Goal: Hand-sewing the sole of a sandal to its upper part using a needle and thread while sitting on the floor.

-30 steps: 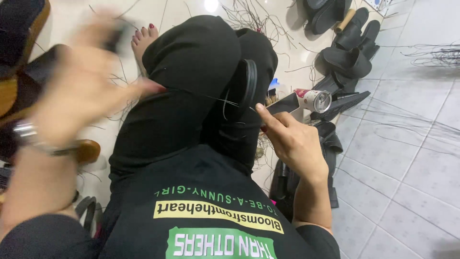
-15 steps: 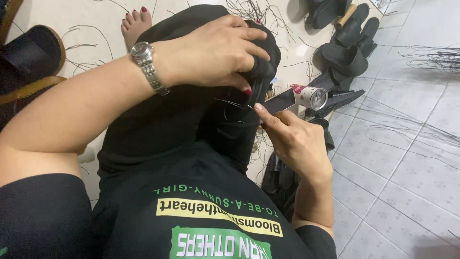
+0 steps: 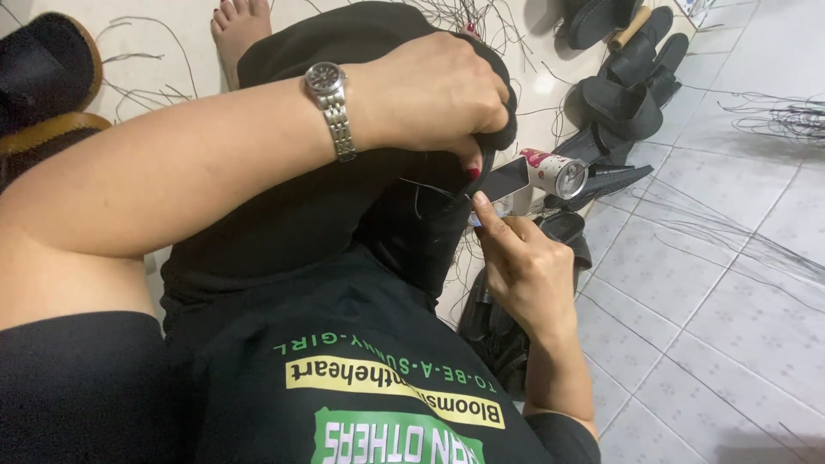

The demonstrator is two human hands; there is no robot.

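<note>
Both hands are brought together over the lap, where a black shoe piece (image 3: 494,142) is being worked. It is gripped from above by the left hand (image 3: 430,99), whose fingers are curled tightly round its dark curved edge, so that the piece is pinned against the raised knee and held steady. The right hand (image 3: 520,258) is set just below it, thumb and forefinger pinched together on a thin black thread (image 3: 430,186) that is drawn taut across to the piece; whether a needle is held there cannot be told. The pinch is kept close to the edge, which seems to be for control of the stitch line.

A silver wristwatch (image 3: 331,103) is worn on the left wrist. Black trousers (image 3: 284,223) cover the lap that serves as the work support. Just beyond the hands, a small can (image 3: 554,172) with a red and white label lies on its side on the tiled floor (image 3: 713,326), within easy reach. Further off, black sandals (image 3: 627,86) are heaped together, and loose black strands (image 3: 782,120) are scattered across the tiles. A bare foot (image 3: 241,21) rests on the floor near the top edge.
</note>
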